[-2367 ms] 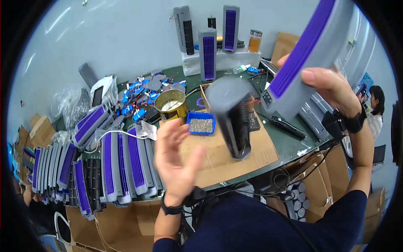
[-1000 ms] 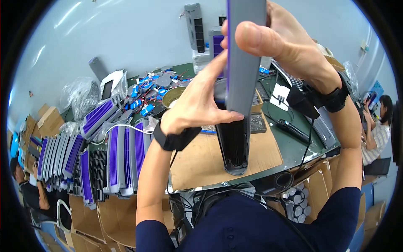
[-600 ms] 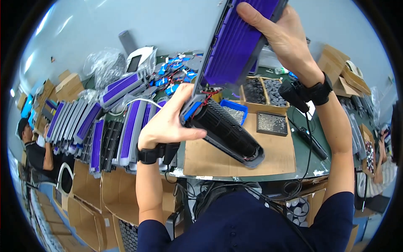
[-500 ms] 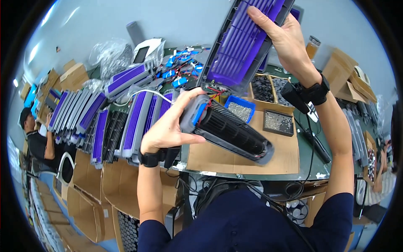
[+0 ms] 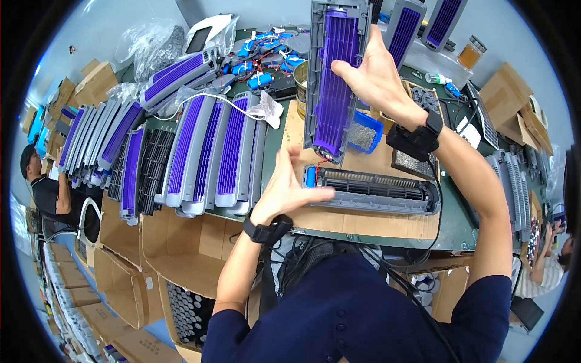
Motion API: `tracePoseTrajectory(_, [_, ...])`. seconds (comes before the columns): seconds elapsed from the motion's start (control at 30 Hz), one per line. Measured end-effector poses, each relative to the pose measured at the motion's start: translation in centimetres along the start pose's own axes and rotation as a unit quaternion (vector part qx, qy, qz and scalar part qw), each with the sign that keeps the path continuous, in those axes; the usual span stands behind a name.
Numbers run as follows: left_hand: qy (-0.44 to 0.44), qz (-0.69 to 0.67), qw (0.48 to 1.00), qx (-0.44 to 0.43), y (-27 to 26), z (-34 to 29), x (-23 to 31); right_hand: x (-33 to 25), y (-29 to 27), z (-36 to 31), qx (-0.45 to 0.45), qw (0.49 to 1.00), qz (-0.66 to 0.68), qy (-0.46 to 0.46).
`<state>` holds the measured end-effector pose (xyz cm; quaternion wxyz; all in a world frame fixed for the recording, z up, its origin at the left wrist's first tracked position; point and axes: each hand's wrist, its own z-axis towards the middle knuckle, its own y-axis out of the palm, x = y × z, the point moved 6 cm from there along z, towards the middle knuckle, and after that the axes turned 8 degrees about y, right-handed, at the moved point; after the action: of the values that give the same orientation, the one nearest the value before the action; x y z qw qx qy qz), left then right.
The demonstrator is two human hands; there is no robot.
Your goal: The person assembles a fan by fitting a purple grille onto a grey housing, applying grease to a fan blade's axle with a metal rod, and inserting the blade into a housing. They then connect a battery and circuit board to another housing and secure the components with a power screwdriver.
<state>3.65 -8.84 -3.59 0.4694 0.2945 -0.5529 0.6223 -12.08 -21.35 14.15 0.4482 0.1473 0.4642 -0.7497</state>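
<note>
My right hand (image 5: 382,83) grips a fan cover (image 5: 338,78), a long dark-grey shell with a purple slatted grille, and holds it upright with its inner side showing. Below it a grey fan housing (image 5: 381,202) with a black cylindrical blower wheel lies lengthwise on a cardboard sheet (image 5: 339,224). Red wires run between the cover's lower end and the housing's left end, where a blue battery cell (image 5: 311,176) sits. My left hand (image 5: 284,192) is beside that end, fingers and thumb spread, the thumb over the housing's edge; contact is unclear.
Several purple-and-grey fan units (image 5: 233,154) line the left of the bench, with blue wired cells (image 5: 260,80) behind. A blue tray of screws (image 5: 366,134) and a dark screw tray (image 5: 414,163) stand behind the housing. Cardboard boxes (image 5: 181,248) stand below. A co-worker (image 5: 51,187) is at far left.
The fan housing has come down onto the cardboard, and my left hand has let go of it. My right hand has brought the cover lower and to the left, more upright.
</note>
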Motion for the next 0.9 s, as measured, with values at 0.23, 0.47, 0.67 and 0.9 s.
tracePoseTrajectory(0.23, [0.030, -0.186, 0.979, 0.076, 1.8, 4.7, 3.7, -2.7, 1.1, -1.5, -0.018, 0.995, 0.058, -0.080])
tracePoseTrajectory(0.47, [-0.044, -0.392, 0.903, -0.169, 0.7, 4.4, 0.3, -1.8, 2.0, -8.2, -0.088, 0.791, -0.307, -0.522])
tracePoseTrajectory(0.67, [-0.066, -0.365, 0.894, -0.249, 2.0, 4.1, 1.7, -1.3, 3.8, -10.2, -0.042, 0.759, -0.288, -0.582])
tracePoseTrajectory(0.9, [0.216, -0.009, 0.958, -0.186, 1.2, 0.8, 1.8, 0.6, 1.3, -7.0, -0.213, 0.811, -0.298, -0.457])
